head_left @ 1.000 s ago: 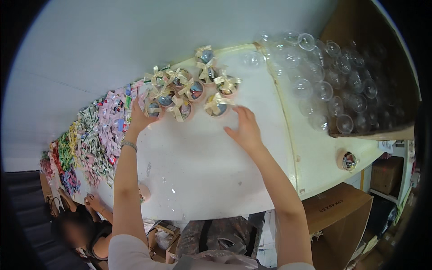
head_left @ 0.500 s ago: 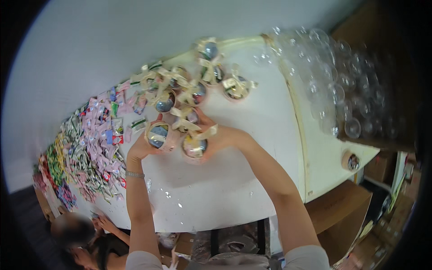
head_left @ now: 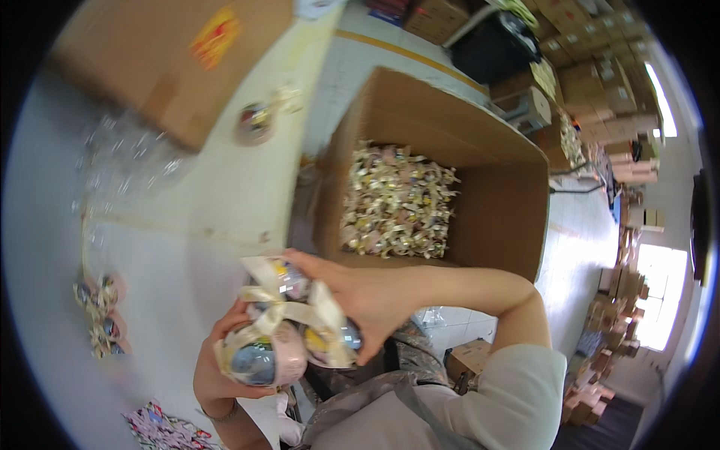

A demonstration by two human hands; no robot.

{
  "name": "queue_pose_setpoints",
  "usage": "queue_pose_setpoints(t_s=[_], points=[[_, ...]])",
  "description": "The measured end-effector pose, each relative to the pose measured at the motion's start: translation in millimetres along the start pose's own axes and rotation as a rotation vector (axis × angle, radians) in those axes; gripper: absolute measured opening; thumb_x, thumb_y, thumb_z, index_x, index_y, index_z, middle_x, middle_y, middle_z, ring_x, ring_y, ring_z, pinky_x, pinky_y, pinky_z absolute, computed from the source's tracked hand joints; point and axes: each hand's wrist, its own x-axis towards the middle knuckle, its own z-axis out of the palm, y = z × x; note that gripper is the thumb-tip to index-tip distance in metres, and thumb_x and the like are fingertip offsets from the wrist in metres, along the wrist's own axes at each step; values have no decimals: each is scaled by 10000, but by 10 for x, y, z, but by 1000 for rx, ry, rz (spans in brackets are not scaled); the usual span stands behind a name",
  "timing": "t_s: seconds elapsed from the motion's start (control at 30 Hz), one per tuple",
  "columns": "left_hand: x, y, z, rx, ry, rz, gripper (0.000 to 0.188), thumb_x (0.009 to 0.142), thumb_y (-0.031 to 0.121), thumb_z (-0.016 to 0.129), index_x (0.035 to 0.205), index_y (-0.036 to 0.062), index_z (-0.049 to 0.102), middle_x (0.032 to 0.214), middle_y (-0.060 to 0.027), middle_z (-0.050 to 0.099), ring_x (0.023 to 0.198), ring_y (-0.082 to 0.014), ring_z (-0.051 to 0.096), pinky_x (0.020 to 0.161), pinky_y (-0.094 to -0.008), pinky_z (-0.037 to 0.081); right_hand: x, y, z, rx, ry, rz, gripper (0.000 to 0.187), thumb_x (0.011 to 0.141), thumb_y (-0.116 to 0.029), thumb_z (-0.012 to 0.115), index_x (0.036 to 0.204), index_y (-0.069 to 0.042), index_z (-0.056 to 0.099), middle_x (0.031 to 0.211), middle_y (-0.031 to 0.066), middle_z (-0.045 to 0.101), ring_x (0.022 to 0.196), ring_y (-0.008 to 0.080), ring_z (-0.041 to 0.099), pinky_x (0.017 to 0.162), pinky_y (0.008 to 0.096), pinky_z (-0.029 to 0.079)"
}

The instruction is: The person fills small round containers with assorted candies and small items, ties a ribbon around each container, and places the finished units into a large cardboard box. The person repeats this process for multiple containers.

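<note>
Several clear candy-filled balls [head_left: 255, 364] with pink bands and cream ribbon bows are bunched between my two hands. My left hand [head_left: 212, 367] is closed round the near-left ball, its thumb and fingers along the sides. My right hand [head_left: 371, 296] wraps the right side of the bunch, touching the upper ball [head_left: 291, 280] and the lower-right ball [head_left: 345, 335]. The ribbons hide parts of the balls. Just beyond my right forearm stands a large open cardboard box [head_left: 491, 206], with many similar ribboned balls [head_left: 401, 202] inside.
On the white table [head_left: 187, 285], more ribboned balls [head_left: 105, 319] lie at the left and wrapped candies [head_left: 165, 427] near the lower edge. A single ball [head_left: 255, 122] sits near a closed-looking carton [head_left: 150, 52]. Stacked cartons [head_left: 600, 90] line the floor at far right.
My view has swung right, from the table to the open box. Both hands have lifted the bunch of balls off the table area and carried it right, toward the box.
</note>
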Motion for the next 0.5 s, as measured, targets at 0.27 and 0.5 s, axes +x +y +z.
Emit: queue_pose_setpoints(t_s=[0.27, 0.5], points=[[3579, -884, 2755, 327, -682, -277, 1055, 561, 140, 924, 1433, 4, 345, 1422, -117, 458, 1277, -212, 454, 1075, -347, 364, -3530, 1055, -746, -45, 634, 519, 1146, 576, -332, 893, 1503, -73, 271, 1520, 331, 98, 1412, 463, 186, 1199, 416, 158], [5551, -2810, 3859, 141, -747, -660, 868, 679, 137, 858, 1409, 23, 401, 1303, -101, 564, 1198, -207, 528, 1001, -349, 456, -4893, 3514, -426, -195, 859, 774, 1111, 608, -467, 866, 1484, -74, 306, 1496, 415, -9, 1401, 576, -54, 1175, 533, 153]])
